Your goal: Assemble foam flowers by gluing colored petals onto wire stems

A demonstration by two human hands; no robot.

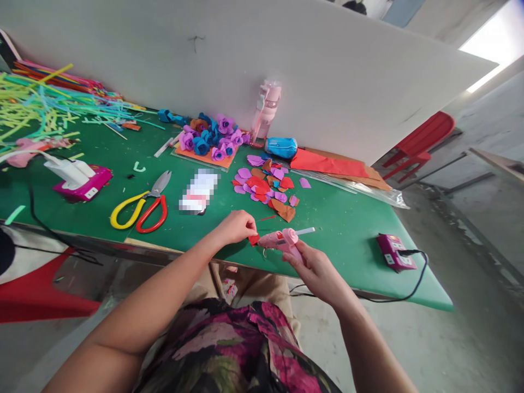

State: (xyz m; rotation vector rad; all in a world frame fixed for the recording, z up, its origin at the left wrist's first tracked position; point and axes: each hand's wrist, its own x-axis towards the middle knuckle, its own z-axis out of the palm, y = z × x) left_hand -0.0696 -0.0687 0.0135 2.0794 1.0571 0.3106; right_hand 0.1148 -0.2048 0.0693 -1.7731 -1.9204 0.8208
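My right hand (313,267) is wrapped round the handle of a pink hot glue gun (282,240), with a pale glue stick (306,231) poking out of its back end. The gun's nozzle points left, against or very near a small red petal (254,239). That petal is pinched in the fingers of my left hand (237,226), which is closed just over the table's front edge. Cut petals (262,185) in purple, red and brown lie scattered beyond my hands. Further back, finished-looking purple, blue and brown paper flowers (210,136) are heaped on an orange sheet (200,156).
Yellow-and-red-handled scissors (151,204) and a blurred-out phone (199,191) lie left. Magenta power boxes (84,183) with cables sit near both ends. A pink bottle (265,112), blue pouch (281,147) and red paper (331,166) line the white board (347,71). Coloured strips (36,103) pile up left.
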